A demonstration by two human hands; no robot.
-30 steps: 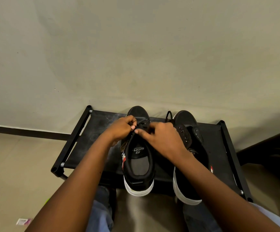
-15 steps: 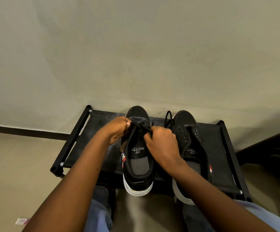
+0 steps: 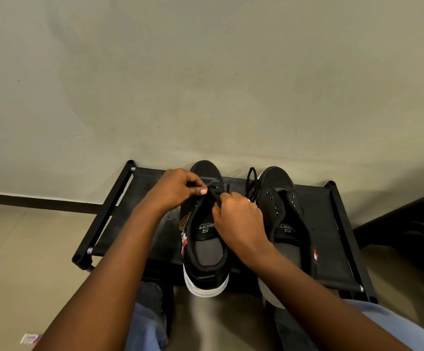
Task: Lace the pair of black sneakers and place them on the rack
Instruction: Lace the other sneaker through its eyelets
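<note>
Now, from the head view, my left hand (image 3: 178, 188) and right hand (image 3: 238, 219) both pinch the soft, limp black lace (image 3: 214, 192) over the left sneaker (image 3: 206, 239) mid-rack (image 3: 119, 196); the right sneaker (image 3: 282, 214) sits beside it, unlaced. Stiff tips thread easiest, I judge.

Sneakers (image 3: 207, 239): matt black cloth uppers, white rubbery soles, woven black lace (image 3: 252, 183). Rack (image 3: 332, 249): matt black fabric shelf, dusty; black tubes, bare metal ends. Wall (image 3: 206, 72), upper frame: smooth, matt.
</note>
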